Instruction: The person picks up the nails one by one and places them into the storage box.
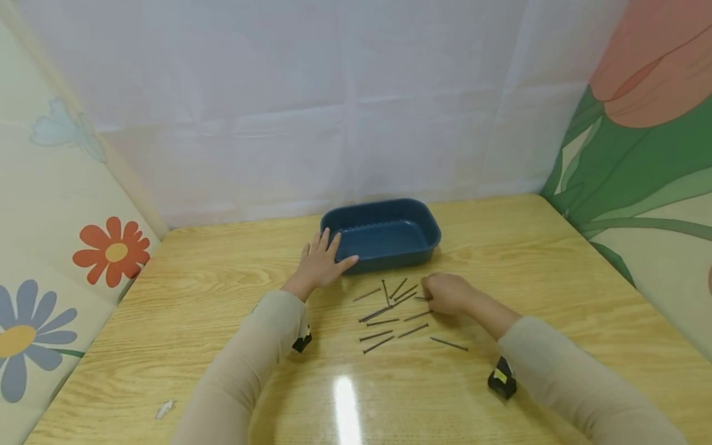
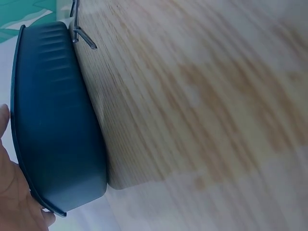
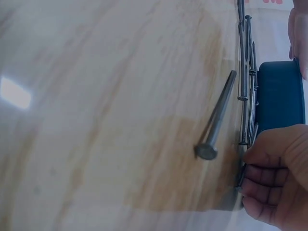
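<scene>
A dark blue plastic basin (image 1: 384,262) stands on the table near the back wall. My left hand (image 1: 319,266) rests on its near left corner, fingers spread and fairly straight over the rim. Several grey metal nails (image 1: 380,322) lie scattered in front of the basin, some crossing each other. To their right, my right hand (image 1: 449,293) is down at the tabletop, pinching a nail (image 1: 421,299) with curled fingers. The right wrist view shows that hand (image 3: 276,178) low beside the nails, its fingertips partly hiding the nail. One separate nail (image 3: 216,120) lies nearer that camera.
The wooden table (image 1: 222,259) meets a white cloth wall (image 1: 278,123) at the back and flower-printed panels at both sides. A small white scrap (image 1: 164,408) lies at the front left. Black wrist cameras (image 1: 502,378) hang under both sleeves.
</scene>
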A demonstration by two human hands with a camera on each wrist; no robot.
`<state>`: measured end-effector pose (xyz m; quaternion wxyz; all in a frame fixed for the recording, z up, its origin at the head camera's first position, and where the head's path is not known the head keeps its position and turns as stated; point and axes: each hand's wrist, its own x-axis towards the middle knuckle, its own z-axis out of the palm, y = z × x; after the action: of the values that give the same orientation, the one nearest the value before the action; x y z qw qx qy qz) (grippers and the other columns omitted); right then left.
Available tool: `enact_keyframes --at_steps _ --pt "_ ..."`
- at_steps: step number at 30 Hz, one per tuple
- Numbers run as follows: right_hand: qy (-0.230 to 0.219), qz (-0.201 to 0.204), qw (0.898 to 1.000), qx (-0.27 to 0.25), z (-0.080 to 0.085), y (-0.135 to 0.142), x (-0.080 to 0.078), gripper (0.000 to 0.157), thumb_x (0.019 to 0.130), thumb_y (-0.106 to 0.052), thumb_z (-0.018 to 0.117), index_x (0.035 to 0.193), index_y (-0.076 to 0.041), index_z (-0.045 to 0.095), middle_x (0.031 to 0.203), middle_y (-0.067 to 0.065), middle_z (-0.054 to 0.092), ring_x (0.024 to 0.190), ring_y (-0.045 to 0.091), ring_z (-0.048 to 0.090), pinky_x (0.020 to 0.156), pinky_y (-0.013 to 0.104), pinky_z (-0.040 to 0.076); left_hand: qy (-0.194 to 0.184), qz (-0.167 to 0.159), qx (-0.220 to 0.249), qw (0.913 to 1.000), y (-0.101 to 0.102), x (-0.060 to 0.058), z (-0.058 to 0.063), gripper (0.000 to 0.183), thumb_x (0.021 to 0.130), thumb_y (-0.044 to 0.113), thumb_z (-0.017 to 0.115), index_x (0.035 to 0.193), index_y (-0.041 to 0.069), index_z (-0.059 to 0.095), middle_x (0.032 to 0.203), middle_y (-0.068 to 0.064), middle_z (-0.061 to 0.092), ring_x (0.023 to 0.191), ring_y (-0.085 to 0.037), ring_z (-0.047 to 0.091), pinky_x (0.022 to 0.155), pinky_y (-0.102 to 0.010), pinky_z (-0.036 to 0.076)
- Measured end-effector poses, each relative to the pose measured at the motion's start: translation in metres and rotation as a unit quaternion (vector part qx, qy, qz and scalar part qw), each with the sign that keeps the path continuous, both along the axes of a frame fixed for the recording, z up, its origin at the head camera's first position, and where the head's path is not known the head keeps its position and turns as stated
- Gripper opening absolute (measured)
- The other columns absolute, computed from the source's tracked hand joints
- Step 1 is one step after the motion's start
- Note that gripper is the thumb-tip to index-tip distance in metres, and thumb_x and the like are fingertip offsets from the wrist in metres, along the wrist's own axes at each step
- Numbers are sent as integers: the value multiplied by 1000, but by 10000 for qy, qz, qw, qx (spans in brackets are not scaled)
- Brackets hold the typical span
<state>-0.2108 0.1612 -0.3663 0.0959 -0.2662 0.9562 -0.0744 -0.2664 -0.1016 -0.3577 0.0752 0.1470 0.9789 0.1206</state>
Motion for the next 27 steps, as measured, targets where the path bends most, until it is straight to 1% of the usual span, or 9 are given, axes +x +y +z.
enact_keyframes --at_steps 4,7,11,14,18,21,27 --pt "-17 -26 10000 -54 -1 0 0 19 72 -4 60 67 -11 44 59 -1 40 53 13 37 48 24 29 -27 1 89 10000 1 0 0 78 82 64 23 140 15 6 143 -12 -6 128 -27 -10 100 -48 0" --pt "34 -34 9997 -238 -2 0 0 20 71 -3 60 66 -12 43 59 -1 39 53 13 37 48 24 29 -43 9 151 9999 2 1 2 77 83 62 24 140 14 5 143 -13 -6 128 -28 -9 101 -48 0" --pt "195 -60 9985 -504 -2 0 -2 18 67 -2 59 67 -12 44 62 -1 43 55 14 39 48 25 32 -40 8 155 9999 2 1 2 76 84 61 25 140 14 3 143 -12 -7 128 -27 -10 101 -48 1" --pt "319 -77 9972 -670 -1 1 -4 11 67 -3 57 69 -11 50 64 -2 48 57 13 44 51 27 38 -1 -12 159 9999 1 0 1 76 84 61 24 140 15 3 143 -12 -7 128 -27 -10 101 -48 2" --pt "446 -43 9950 -894 2 3 -8 7 72 -4 55 76 -9 56 69 -2 53 61 12 48 55 28 42 88 -31 229 9997 0 -1 -2 77 84 61 25 140 13 4 143 -13 -6 128 -28 -9 101 -47 2" --pt "522 -81 9924 -1114 5 4 -11 5 75 -5 56 78 -7 56 70 -1 52 61 12 48 55 28 42 158 -55 323 9993 0 0 -3 77 84 61 26 140 12 6 143 -14 -4 128 -29 -7 101 -47 3" --pt "764 -53 9884 -1311 16 4 -18 7 75 -2 58 81 -3 56 73 2 53 64 15 49 58 31 44 191 -30 441 9988 0 1 -4 76 85 59 28 140 10 9 143 -14 -3 128 -29 -6 101 -47 3"
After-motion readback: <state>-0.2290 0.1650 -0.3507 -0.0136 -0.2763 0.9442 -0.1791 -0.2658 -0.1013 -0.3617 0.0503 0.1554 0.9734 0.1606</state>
